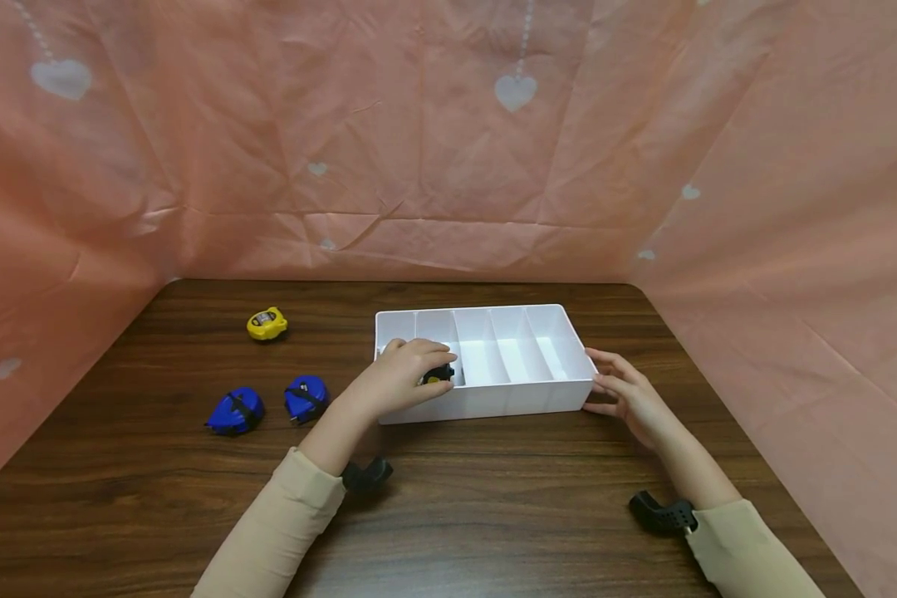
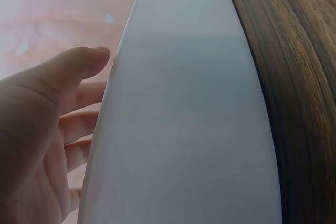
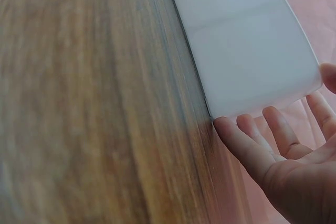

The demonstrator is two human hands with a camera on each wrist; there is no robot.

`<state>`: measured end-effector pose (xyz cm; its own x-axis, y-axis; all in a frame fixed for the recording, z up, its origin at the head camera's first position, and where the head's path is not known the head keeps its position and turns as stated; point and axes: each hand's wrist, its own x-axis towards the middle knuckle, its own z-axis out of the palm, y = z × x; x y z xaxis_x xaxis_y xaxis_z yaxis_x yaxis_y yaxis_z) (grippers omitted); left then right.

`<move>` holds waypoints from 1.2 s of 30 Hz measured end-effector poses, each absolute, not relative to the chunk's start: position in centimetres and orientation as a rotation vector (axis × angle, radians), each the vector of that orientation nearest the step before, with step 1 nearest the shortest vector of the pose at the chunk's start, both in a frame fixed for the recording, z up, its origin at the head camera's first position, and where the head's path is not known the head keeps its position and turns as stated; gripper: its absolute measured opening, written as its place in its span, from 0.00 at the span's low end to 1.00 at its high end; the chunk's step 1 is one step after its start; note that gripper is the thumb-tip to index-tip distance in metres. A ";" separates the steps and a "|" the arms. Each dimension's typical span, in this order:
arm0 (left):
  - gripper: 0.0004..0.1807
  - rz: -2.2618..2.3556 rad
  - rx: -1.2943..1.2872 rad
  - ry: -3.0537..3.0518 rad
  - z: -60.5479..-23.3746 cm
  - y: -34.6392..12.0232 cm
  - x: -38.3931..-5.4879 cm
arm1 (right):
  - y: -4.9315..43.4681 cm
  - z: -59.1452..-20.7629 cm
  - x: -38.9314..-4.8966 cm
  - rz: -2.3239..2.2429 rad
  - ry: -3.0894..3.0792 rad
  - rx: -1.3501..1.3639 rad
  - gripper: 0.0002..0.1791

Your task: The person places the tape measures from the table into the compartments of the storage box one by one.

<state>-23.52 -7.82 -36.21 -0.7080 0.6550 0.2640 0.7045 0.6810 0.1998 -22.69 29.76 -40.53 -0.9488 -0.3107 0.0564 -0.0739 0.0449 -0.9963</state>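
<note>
A white divided box [image 1: 519,399] stands on the dark wooden table. My left hand [image 1: 407,374] reaches over its front rim near the left end. A black and yellow tape measure [image 1: 438,374] shows between that thumb and the fingers, in the box's left part; the hand covers the rest of it. In the left wrist view the thumb [image 2: 94,61] stands free above the rim. The fingertips are hidden behind the white wall. At the other end, my right hand [image 1: 631,397] touches the box's right end wall with spread, slightly bent fingers [image 3: 239,140].
Two blue tape measures [image 1: 237,411] [image 1: 306,398] with black straps lie left of the box. Farther back is a yellow tape measure [image 1: 267,324]. Pink cloth with white hearts [image 1: 516,91] hangs around the back and sides of the table.
</note>
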 end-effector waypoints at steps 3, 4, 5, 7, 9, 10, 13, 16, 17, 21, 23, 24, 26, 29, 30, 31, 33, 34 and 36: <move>0.26 -0.406 -1.100 -2.725 -36.2 -7.9 -23.4 | 29.8 -40.5 -22.7 -2.017 2.137 -0.401 0.24; 0.26 -0.402 -1.099 -2.725 -36.2 -7.9 -23.3 | 29.8 -40.5 -22.7 -2.017 2.137 -0.403 0.24; 0.26 -0.397 -1.099 -2.726 -36.2 -7.9 -23.3 | 29.8 -40.6 -22.7 -2.017 2.136 -0.405 0.24; 0.26 -0.383 -1.100 -2.728 -36.2 -8.0 -23.3 | 29.8 -40.6 -22.7 -2.018 2.135 -0.407 0.24; 0.27 -0.369 -1.097 -2.731 -36.3 -8.1 -23.2 | 29.8 -40.6 -22.7 -2.018 2.134 -0.408 0.24; 0.28 -0.360 -1.094 -2.732 -36.3 -8.1 -23.2 | 29.8 -40.6 -22.7 -2.018 2.134 -0.408 0.24; 0.29 -0.335 -1.079 -2.734 -36.3 -8.2 -23.1 | 29.8 -40.6 -22.7 -2.015 2.136 -0.406 0.24; 0.30 -0.316 -1.063 -2.731 -36.2 -8.3 -23.0 | 29.8 -40.6 -22.7 -2.016 2.138 -0.404 0.24; 0.30 -0.312 -1.060 -2.728 -36.2 -8.4 -22.9 | 29.8 -40.6 -22.7 -2.017 2.137 -0.404 0.24; 0.31 -0.299 -1.051 -2.720 -35.9 -8.5 -22.7 | 29.7 -40.6 -22.7 -2.024 2.134 -0.400 0.24; 0.31 -0.297 -1.044 -2.720 -35.7 -8.5 -22.6 | 29.7 -40.6 -22.7 -2.025 2.134 -0.398 0.24; 0.31 -0.293 -1.037 -2.724 -35.6 -8.6 -22.6 | 29.7 -40.6 -22.7 -2.025 2.135 -0.397 0.24; 0.32 -0.291 -1.024 -2.731 -35.5 -8.6 -22.5 | 29.8 -40.6 -22.7 -2.023 2.137 -0.398 0.24; 0.32 -0.301 -0.997 -2.740 -35.3 -8.8 -22.4 | 29.8 -40.6 -22.7 -2.021 2.138 -0.398 0.24; 0.33 -0.307 -0.988 -2.742 -35.3 -8.9 -22.4 | 29.7 -40.6 -22.7 -2.020 2.138 -0.399 0.25; 0.33 -0.310 -0.979 -2.741 -35.2 -9.0 -22.4 | 29.7 -40.6 -22.7 -2.020 2.138 -0.400 0.25; 0.33 -0.324 -0.958 -2.742 -35.1 -9.2 -22.5 | 29.7 -40.6 -22.7 -2.021 2.137 -0.401 0.25; 0.33 -0.331 -0.950 -2.740 -35.1 -9.2 -22.5 | 29.7 -40.6 -22.7 -2.021 2.137 -0.401 0.25; 0.33 -0.341 -0.933 -2.743 -34.9 -9.4 -22.5 | 29.7 -40.6 -22.7 -2.021 2.137 -0.401 0.25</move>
